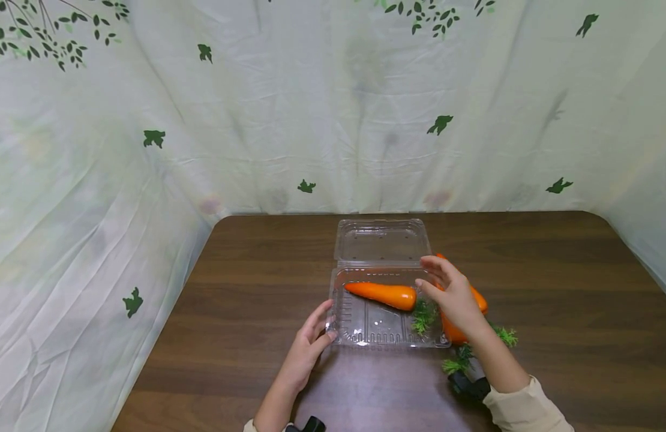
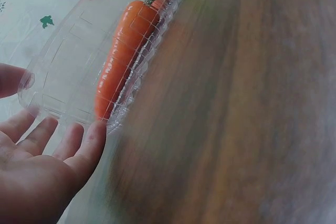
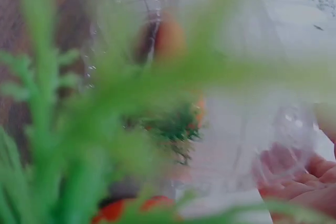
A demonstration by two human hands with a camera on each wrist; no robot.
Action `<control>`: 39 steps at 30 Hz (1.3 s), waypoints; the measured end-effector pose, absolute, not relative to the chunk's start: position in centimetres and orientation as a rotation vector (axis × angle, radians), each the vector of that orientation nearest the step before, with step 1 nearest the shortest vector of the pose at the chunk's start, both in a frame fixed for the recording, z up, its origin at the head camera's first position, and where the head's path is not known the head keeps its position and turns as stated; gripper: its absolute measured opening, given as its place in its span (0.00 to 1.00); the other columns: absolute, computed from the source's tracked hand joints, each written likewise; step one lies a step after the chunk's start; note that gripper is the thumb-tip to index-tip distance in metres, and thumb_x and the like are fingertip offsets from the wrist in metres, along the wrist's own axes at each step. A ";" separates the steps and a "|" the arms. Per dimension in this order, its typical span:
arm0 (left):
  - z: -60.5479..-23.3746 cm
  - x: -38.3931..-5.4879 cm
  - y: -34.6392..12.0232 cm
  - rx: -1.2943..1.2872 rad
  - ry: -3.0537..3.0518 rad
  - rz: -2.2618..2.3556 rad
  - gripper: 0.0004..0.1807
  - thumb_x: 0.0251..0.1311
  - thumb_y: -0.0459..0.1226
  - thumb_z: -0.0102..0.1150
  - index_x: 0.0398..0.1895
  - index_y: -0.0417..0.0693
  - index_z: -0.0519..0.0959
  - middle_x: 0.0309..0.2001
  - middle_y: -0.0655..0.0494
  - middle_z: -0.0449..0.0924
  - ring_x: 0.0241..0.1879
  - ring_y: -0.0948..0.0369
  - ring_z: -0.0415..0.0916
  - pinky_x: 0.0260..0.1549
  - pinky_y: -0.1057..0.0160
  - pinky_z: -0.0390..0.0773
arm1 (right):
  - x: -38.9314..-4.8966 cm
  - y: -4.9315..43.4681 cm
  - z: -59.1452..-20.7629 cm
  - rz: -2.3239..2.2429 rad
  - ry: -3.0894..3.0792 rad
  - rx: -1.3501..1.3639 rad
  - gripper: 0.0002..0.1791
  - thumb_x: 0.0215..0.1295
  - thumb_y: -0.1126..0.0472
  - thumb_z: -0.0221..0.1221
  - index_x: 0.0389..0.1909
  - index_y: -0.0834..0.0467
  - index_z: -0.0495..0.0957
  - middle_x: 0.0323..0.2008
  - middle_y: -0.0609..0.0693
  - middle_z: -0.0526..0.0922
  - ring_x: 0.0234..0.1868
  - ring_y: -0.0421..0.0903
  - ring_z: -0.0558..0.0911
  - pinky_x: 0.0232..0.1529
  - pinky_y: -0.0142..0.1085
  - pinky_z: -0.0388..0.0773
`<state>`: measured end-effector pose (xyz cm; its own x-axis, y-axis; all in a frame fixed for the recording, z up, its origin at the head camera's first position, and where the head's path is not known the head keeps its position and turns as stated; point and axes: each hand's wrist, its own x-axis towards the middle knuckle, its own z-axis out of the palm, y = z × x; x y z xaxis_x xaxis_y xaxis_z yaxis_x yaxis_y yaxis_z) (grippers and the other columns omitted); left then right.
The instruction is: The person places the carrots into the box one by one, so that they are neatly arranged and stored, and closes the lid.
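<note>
In the head view, on a brown wood-grain worktop (image 1: 246, 300), a clear plastic container (image 1: 354, 327), rectangular and ribbed, with its lid (image 1: 381, 243) folded back on the far side. Inside, a glossy, tapering orange carrot (image 1: 384, 294), thin end to the left, feathery green top (image 1: 423, 316) at the thick end. At the container's left end, the left grip (image 1: 307, 345), clamped on the plastic. Over the far right corner, the right grip (image 1: 457, 294), thumb and fingers apart; cannot tell whether touching the rim. Just beside the container, partly hidden by the right grip, more carrots (image 1: 481, 302). Beyond, a creased pale curtain (image 1: 290, 108) with dark green prints.

In the left wrist view, unlike from the head, a side-on look through the wall: moulded grid lines across the carrot, white glints along smooth skin.

In the right wrist view alone, blurred green sprigs (image 3: 42, 129) close to the lens, masking much of the container; fingers of the right grip visible through clear plastic.
</note>
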<state>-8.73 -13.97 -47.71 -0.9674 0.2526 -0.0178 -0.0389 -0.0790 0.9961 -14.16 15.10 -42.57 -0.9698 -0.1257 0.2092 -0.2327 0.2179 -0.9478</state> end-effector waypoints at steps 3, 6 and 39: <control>-47.7 -8.7 -14.0 0.232 1.986 2.156 0.31 0.59 0.27 0.49 0.66 0.47 0.56 0.66 0.46 0.53 0.63 0.49 0.53 0.54 0.61 0.60 | -13.8 15.4 -42.3 1.836 -2.344 0.341 0.26 0.58 0.61 0.59 0.56 0.64 0.64 0.54 0.62 0.69 0.56 0.53 0.68 0.54 0.43 0.63; -47.8 -8.8 -14.0 0.231 1.987 2.154 0.31 0.59 0.27 0.49 0.66 0.47 0.56 0.66 0.46 0.53 0.63 0.49 0.53 0.55 0.59 0.59 | -13.4 15.7 -41.9 1.806 -2.323 0.328 0.26 0.58 0.62 0.59 0.57 0.65 0.64 0.53 0.62 0.69 0.55 0.54 0.69 0.53 0.41 0.64; -47.8 -8.8 -14.0 0.231 1.996 2.152 0.31 0.59 0.26 0.49 0.66 0.47 0.56 0.67 0.49 0.52 0.63 0.49 0.53 0.56 0.53 0.56 | -10.9 20.7 -45.3 1.555 -2.294 0.110 0.27 0.55 0.69 0.60 0.56 0.67 0.63 0.50 0.62 0.71 0.52 0.47 0.71 0.49 0.21 0.63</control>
<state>-8.84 -13.98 -47.77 -0.9685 0.2484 -0.0194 -0.0380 -0.0706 0.9968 -10.93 20.69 -45.35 -0.9301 0.1383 0.3403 -0.2649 0.3892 -0.8822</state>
